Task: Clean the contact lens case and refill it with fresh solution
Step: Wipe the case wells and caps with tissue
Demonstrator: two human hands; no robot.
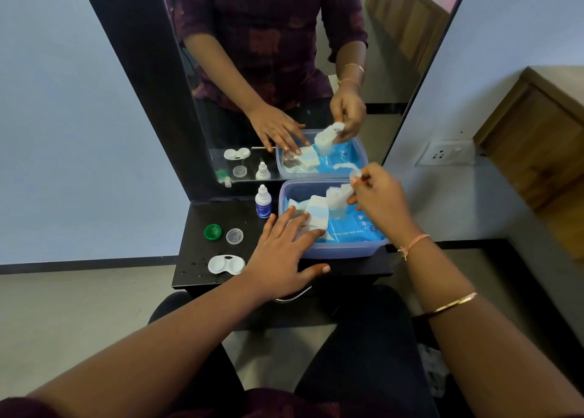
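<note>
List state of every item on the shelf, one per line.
lens case: open, caps off
green cap: off, lying apart
clear cap: off, beside green
solution bottle: upright, capped
wipes pack: open, in tub
wipe: pinched by right hand
left hand: flat, steadying pack

shelf [196,247]: lens case [226,264] front-left | caps [212,231] behind | bottle [263,202] left of tub [344,250]

Glossy black table [202,228], translucent plastic tub [344,251], shiny blue plastic wipes pack [354,228], soft white wipe [339,195].

Shelf's left edge [189,259] lies free; bottle [263,201] and tub [341,251] crowd the right.
</note>
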